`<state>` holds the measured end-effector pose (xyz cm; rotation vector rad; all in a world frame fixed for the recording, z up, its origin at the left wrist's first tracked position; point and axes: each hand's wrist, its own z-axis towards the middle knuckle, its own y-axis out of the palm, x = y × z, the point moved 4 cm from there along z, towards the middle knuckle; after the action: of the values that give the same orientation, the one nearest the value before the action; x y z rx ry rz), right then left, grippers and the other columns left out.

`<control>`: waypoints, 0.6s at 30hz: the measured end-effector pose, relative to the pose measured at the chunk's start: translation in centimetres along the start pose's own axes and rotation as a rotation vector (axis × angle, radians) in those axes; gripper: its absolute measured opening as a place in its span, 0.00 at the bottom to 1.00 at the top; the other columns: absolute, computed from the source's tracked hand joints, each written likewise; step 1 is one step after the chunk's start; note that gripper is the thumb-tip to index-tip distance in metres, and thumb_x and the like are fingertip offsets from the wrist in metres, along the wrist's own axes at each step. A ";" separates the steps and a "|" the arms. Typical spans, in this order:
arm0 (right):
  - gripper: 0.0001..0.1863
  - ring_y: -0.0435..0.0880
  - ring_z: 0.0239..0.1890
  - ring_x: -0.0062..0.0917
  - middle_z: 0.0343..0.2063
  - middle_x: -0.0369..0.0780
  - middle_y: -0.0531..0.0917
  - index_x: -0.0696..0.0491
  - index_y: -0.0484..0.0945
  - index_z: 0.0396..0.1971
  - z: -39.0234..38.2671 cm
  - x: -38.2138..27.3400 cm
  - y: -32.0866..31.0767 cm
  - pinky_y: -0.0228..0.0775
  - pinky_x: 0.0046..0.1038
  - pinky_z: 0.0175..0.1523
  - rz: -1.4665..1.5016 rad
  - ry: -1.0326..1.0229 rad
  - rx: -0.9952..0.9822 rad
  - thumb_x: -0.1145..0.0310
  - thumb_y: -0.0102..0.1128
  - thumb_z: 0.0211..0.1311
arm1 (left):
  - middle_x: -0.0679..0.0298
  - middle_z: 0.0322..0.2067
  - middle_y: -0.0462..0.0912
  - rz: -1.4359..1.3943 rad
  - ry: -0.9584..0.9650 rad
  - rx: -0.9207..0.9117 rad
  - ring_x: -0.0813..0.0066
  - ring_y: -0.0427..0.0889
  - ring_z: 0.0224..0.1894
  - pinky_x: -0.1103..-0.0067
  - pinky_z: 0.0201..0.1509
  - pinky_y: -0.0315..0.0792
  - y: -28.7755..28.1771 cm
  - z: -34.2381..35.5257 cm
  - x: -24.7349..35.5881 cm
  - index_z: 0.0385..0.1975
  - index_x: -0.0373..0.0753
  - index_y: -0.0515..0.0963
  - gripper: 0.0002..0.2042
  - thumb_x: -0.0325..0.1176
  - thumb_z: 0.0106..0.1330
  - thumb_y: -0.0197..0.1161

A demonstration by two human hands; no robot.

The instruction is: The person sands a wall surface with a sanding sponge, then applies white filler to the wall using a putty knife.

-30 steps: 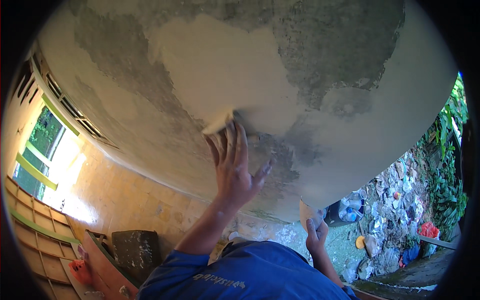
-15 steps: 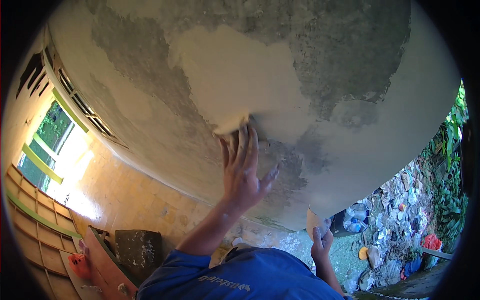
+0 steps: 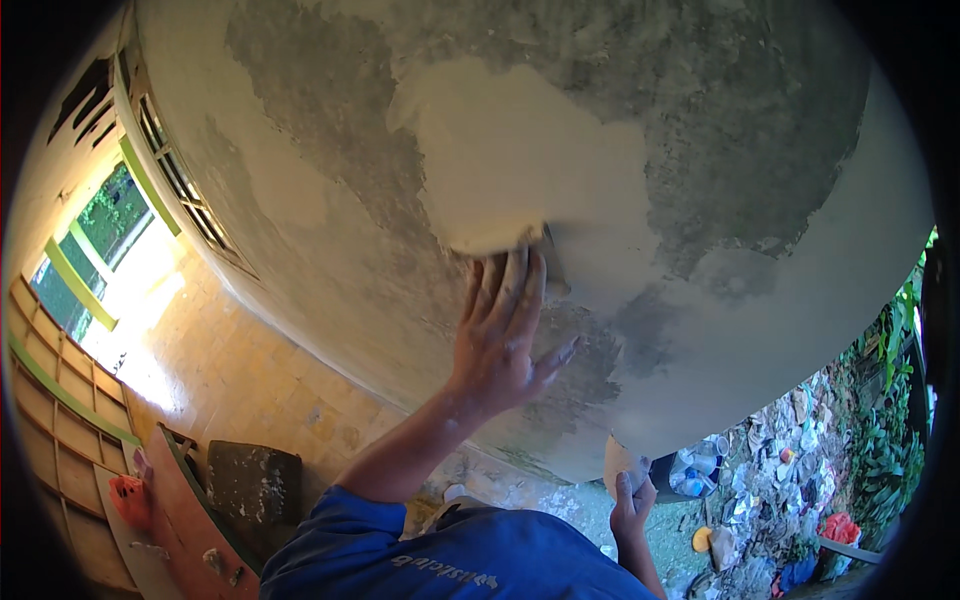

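Observation:
My left hand (image 3: 500,350) is raised against a wall (image 3: 760,340) with grey bare areas and paler smooth areas. Its fingers press a thin flat scraper (image 3: 555,265) to the surface, thumb out to the right. Most of the scraper is hidden beneath the fingers. Above the fingertips spreads a pale patch of filler (image 3: 530,150), bordered by rough darker grey. Lower and to the right, away from the wall work, my right hand (image 3: 632,503) grips a pale flat plate (image 3: 617,463) with a pointed upper corner. Whitish smears mark the left hand and forearm.
A dark bucket (image 3: 712,470) with pale contents stands beyond my right hand, beside a heap of litter (image 3: 780,450) and green plants (image 3: 885,440). At left are a dark spattered box (image 3: 255,485), a reddish board (image 3: 185,510) and a tiled floor (image 3: 260,370).
The view has shifted, so the wall sits farther right in the picture. Against the wall patches, my left hand with the scraper has moved up only slightly. My right hand keeps its plate.

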<state>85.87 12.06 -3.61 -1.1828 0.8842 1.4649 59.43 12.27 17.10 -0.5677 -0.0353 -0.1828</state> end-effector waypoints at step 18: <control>0.16 0.75 0.42 0.22 0.39 0.41 0.79 0.66 0.72 0.44 0.6 0.9 0.2 0.66 0.26 0.48 0.045 -0.002 -0.007 0.68 0.50 0.64 | 0.40 0.60 0.59 -0.015 0.073 -0.053 0.41 0.58 0.63 0.55 0.66 0.52 0.7 -2.1 -2.2 0.59 0.26 0.60 0.34 0.45 0.59 0.60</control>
<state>85.49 12.83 -4.33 -1.1733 0.9105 1.5056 57.37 12.12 14.81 -0.6136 0.0364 -0.2193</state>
